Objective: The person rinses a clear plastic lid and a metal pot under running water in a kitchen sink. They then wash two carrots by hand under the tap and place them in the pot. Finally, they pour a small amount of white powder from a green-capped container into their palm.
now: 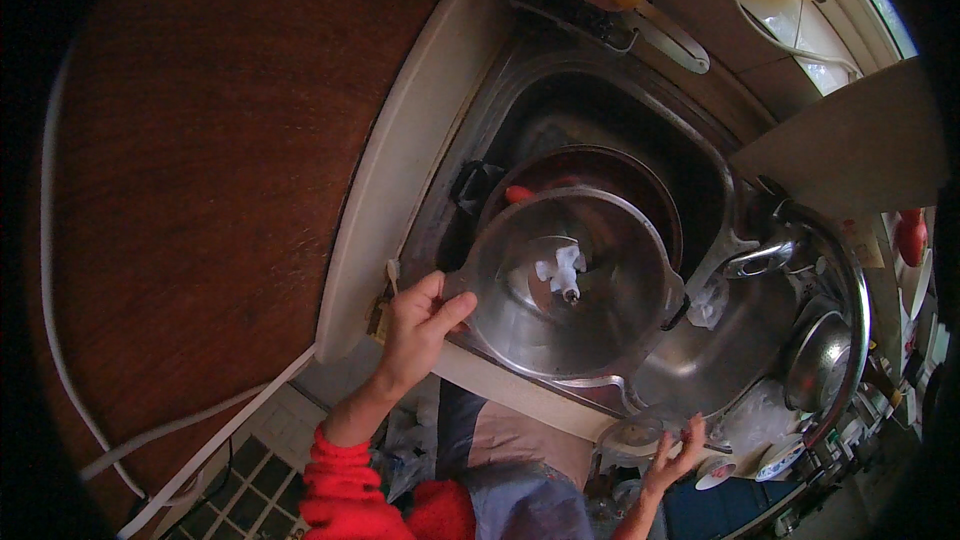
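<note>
My left hand (424,330) grips the side handle of a steamer pot or pan (622,337) with a shiny metal wall, tilted over the near side of the sink (600,82). A white and grey fitting (564,270) shows at the middle of its round bottom. Behind and partly under it is a dark reddish round pan or basin (652,180), with a small red thing (517,194) at its edge. My right hand (679,457) is at the counter's front edge, its fingers spread beside a clear round lid or bowl (634,433); whether they touch it cannot be told.
A curved metal faucet (859,300) arches over the right basin (705,367), where a crumpled clear plastic bag (709,301) lies. A metal strainer (821,360), a small bowl (715,471) and a patterned plate (780,457) stand at the right. A brown wooden panel (225,127) is at the left.
</note>
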{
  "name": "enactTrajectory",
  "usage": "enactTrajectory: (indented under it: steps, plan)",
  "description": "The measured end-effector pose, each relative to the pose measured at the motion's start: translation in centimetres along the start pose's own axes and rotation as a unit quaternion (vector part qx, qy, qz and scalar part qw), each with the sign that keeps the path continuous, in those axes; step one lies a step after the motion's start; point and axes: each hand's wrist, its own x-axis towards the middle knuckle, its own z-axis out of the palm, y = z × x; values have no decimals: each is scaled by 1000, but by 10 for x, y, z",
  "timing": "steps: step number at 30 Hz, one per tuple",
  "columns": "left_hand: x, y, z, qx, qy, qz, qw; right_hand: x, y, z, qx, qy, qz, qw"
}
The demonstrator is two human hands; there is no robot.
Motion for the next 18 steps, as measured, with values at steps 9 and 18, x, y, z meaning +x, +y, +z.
enactTrajectory:
  steps: [9,18]
  plan:
    - [-2,-1,13,75,-30,17,997,-9,-62,-6,246,-9,-64,967]
    - [-31,19,29,326,9,307,894,98,-206,61,421,-329,171,828]
